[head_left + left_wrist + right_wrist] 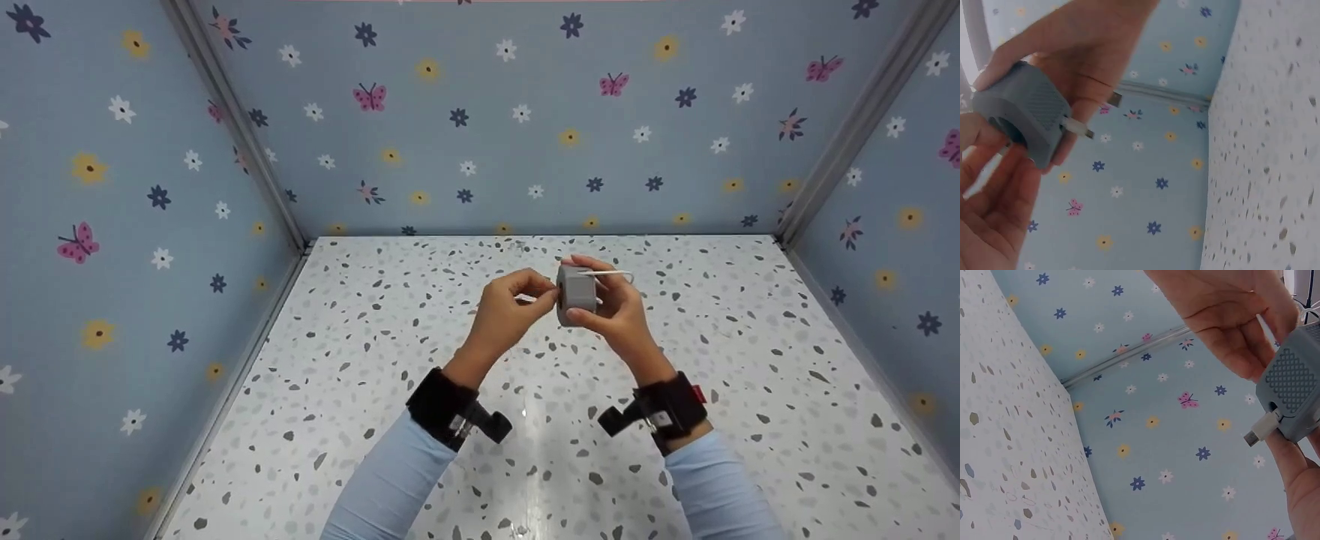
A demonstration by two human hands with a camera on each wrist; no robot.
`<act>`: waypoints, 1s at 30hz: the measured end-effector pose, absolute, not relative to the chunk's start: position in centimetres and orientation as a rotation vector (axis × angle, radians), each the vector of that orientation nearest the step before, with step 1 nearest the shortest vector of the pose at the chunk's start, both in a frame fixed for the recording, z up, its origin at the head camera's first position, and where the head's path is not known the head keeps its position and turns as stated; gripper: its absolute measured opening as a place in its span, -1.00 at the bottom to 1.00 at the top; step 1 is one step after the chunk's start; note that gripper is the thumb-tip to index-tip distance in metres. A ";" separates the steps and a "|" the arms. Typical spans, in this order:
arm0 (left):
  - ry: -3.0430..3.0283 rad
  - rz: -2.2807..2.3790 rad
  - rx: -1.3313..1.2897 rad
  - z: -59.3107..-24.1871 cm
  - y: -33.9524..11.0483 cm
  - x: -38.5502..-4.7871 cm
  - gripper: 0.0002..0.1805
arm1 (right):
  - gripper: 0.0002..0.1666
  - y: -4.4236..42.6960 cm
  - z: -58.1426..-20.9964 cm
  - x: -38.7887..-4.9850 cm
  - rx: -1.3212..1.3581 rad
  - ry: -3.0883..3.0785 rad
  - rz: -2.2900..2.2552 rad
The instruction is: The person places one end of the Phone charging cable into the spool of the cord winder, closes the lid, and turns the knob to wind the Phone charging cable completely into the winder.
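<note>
Gray case [576, 296]: we see it held above the speckled table [555, 480].
Right hand [626, 319]: grips the case.
Left hand [502, 315]: pinches a white strip [525, 298] at the round opening [1009, 130], fingertips partly blocking it.
Plug [1265, 427]: pokes out; white cable [609, 273] loops by the right fingers.
Wrist straps [441, 405]: black, one per arm.
Flowered walls [495, 142]: we face them left, ahead, right.

You're gripping a grey block [1041, 104] with your right hand [1089, 48] while your left hand [996, 194] is pinching at its opening [1009, 129]; a white connector [1075, 126] is protruding.
</note>
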State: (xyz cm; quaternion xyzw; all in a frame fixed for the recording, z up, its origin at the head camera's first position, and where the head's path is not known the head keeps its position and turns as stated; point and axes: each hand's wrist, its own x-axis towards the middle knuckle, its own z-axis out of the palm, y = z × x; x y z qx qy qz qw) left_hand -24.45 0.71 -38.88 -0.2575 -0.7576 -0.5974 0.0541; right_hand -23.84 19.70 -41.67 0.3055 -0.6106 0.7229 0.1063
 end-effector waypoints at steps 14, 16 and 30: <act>-2.349 -2.488 -0.488 -37.4 0.9 -24.3 -0.78 | -0.25 19.6 -41.4 -23.8 0.884 -1.837 2.079; -2.364 -2.327 -0.581 -37.6 0.8 -24.3 -0.82 | -0.25 19.5 -41.4 -23.8 0.889 -1.831 2.082; -1.736 -0.497 -1.017 -39.8 1.0 -25.1 -0.75 | -0.25 19.3 -41.4 -23.7 0.935 -1.798 2.184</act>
